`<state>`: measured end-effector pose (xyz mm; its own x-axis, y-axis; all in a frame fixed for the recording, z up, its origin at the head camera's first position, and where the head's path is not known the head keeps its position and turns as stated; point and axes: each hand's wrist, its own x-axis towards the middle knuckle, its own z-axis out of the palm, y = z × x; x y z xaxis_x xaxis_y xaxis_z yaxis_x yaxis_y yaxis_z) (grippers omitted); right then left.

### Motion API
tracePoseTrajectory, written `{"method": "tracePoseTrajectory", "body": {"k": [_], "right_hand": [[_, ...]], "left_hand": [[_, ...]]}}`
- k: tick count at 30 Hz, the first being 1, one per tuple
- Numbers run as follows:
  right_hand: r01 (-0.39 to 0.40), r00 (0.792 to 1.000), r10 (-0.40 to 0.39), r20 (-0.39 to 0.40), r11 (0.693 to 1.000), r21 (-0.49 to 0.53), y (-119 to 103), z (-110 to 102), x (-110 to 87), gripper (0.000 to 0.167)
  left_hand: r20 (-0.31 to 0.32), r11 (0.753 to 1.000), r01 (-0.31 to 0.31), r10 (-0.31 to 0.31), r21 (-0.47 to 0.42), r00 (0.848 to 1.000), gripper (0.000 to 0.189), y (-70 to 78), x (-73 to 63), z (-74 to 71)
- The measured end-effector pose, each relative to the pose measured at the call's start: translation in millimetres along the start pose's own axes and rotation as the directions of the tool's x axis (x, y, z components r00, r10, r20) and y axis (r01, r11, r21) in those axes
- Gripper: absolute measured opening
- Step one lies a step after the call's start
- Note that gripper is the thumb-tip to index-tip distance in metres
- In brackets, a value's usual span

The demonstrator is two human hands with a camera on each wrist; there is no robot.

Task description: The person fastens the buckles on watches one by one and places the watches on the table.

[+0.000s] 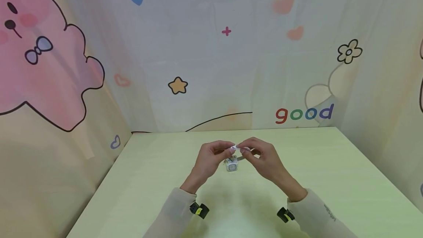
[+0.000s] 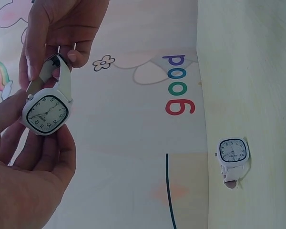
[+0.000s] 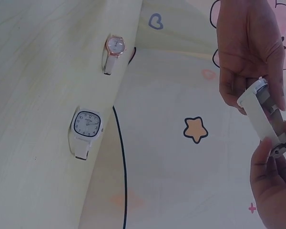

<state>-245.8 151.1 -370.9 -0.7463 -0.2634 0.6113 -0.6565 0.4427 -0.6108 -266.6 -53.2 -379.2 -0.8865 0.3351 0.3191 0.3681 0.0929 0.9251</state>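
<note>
My left hand (image 1: pixel 209 157) and right hand (image 1: pixel 264 159) come together above the table and hold one white wristwatch (image 2: pixel 47 114) between them. In the left wrist view, the left fingers pinch its rounded-square case, with the numbered dial showing. The right fingers grip the looped strap (image 3: pixel 257 117) near its end; they partly cover the buckle. A second white square watch (image 3: pixel 87 124) lies on the table below, its strap looped. Near it lies a smaller round watch (image 3: pixel 116 45) with a rose-gold rim and a pale strap, seen only in the right wrist view.
The pale green table (image 1: pixel 148 179) reaches back to a printed fabric backdrop (image 1: pixel 198 47), with more fabric at both sides. Black wrist cameras (image 1: pixel 199 210) are strapped at both sleeve cuffs.
</note>
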Motion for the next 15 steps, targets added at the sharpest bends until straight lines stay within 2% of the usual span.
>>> {"method": "tracePoseTrajectory", "body": {"k": [15], "right_hand": [[0.024, 1.000, -0.024, -0.013, 1.000, -0.010, 2.8, 0.7, -1.3, 0.015]], "left_hand": [[-0.008, 1.000, 0.004, -0.004, 0.030, 1.000, 0.023, -2.3, -0.2, 4.2]]}}
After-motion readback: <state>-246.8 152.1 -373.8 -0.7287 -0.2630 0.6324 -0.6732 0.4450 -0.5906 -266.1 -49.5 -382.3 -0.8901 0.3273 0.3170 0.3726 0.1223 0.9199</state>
